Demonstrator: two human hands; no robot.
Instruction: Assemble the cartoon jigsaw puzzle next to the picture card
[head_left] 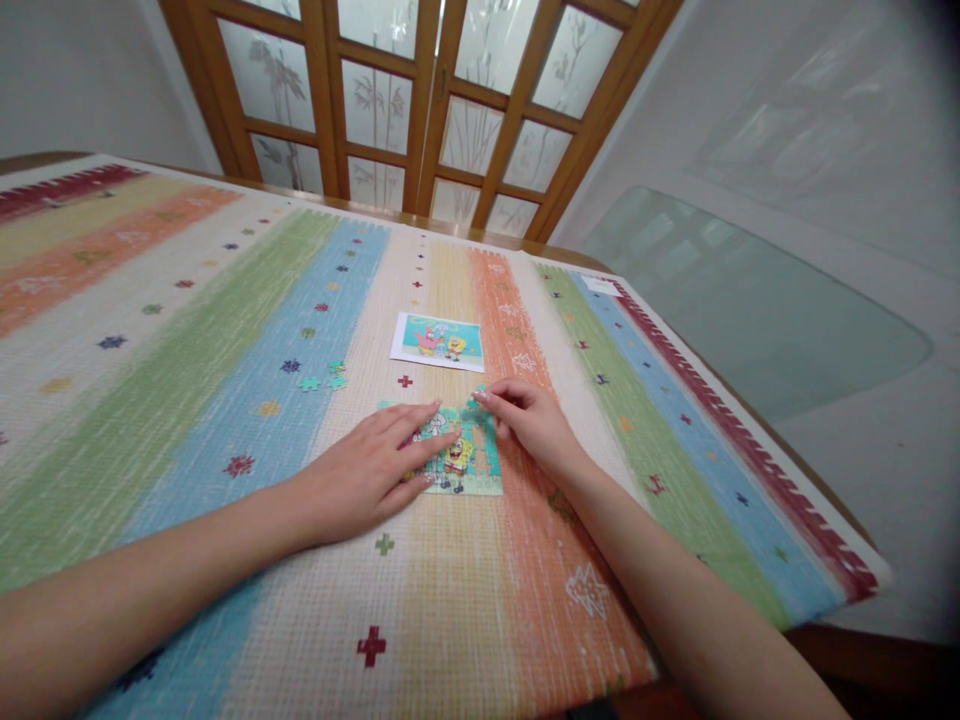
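Observation:
A small cartoon jigsaw puzzle (463,462) lies on a striped, many-coloured tablecloth (225,330). My left hand (367,465) rests flat on the puzzle's left half, fingers stretched out. At the puzzle's upper right corner my right hand (525,415) presses its fingertips together on a teal piece. Beyond the puzzle lies a printed reference picture (439,341) of the same cartoon. Three loose teal puzzle pieces (326,377) lie to the left of it on the blue stripe.
The table's right edge (750,400) runs diagonally close to my right arm. A wooden door with frosted glass panes (420,100) stands behind the table. Beside it on the right is a white wall with a glass panel (750,300).

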